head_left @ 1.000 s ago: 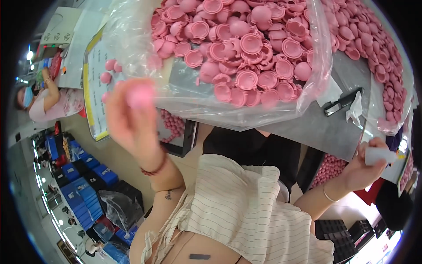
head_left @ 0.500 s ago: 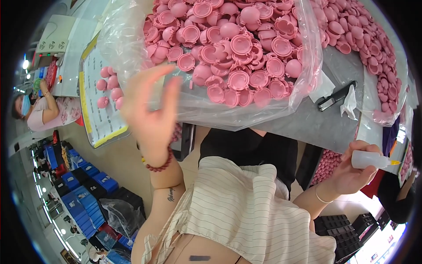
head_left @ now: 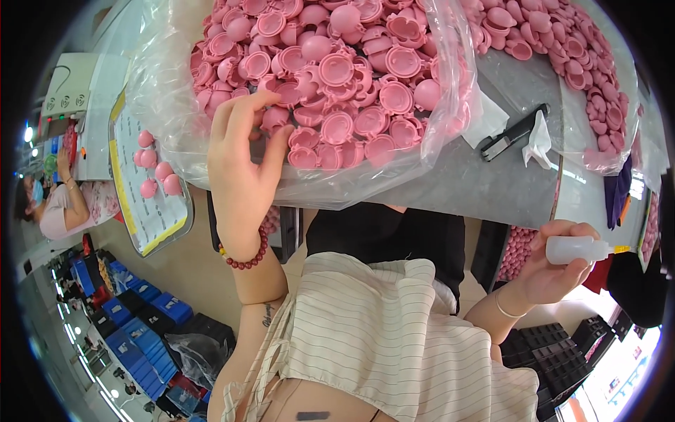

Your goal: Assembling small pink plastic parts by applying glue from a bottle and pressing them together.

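Note:
My left hand (head_left: 242, 155) is at the near left edge of a heap of pink hollow half-ball shells (head_left: 336, 70) in a clear plastic bag (head_left: 450, 77). Its thumb and forefinger stand apart, with a pink shell (head_left: 274, 118) just beyond the gap; I see nothing held. At the right, away from the table, my right hand (head_left: 545, 274) holds a small translucent squeeze bottle (head_left: 571, 250) lying sideways, its yellow nozzle (head_left: 621, 249) pointing right.
A tray (head_left: 151, 211) with several closed pink balls (head_left: 164, 171) sits left of the bag. Rightward lie a black tool (head_left: 515, 132), a crumpled tissue (head_left: 538, 144) and a second shell heap (head_left: 598, 91). A bin of pink pieces (head_left: 519, 252) is below the table edge. A masked co-worker (head_left: 67, 207) sits far left.
My left hand has slowed from a blur and now rests against the shells' edge. The bag and tray appear shifted left as the view turned. The bottle stays in my right hand.

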`<state>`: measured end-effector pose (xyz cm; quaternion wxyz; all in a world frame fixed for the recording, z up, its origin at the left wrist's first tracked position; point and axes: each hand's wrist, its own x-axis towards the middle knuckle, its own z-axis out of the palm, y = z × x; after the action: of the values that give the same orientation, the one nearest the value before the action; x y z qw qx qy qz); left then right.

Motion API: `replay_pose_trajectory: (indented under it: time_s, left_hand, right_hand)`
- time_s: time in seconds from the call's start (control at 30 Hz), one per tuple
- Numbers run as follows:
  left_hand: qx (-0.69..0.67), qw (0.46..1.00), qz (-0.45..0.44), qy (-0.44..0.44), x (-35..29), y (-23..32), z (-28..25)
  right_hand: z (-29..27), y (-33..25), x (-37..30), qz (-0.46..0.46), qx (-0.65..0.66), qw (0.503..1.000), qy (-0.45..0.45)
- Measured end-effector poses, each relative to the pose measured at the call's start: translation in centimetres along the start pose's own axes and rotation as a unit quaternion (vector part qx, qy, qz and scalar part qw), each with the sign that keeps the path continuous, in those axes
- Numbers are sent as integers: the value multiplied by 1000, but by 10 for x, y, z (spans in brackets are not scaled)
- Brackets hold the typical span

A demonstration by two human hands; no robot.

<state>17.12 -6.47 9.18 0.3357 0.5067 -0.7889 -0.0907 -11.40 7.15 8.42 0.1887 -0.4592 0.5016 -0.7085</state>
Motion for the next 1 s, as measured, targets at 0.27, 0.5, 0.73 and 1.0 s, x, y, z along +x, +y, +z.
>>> replay_pose_trajectory:
  time_s: [0.27, 0.5, 0.73, 1.0]
  left_hand:
    - [-38, 997, -66, 14, 0, -6, 5]
    - [-352, 915, -82, 179, -7, 15, -5]
    - [-664, 658, -43, -354, -28, 77, 30]
    - [-711, 549, -256, -357, -42, 95, 47]
  right_hand:
    - [2, 1, 0, -9, -25, 1000, 4]
    - [9, -2, 1, -11, 24, 997, 69]
    - [19, 7, -1, 18, 25, 991, 131]
    - [27, -6, -6, -96, 126, 986, 50]
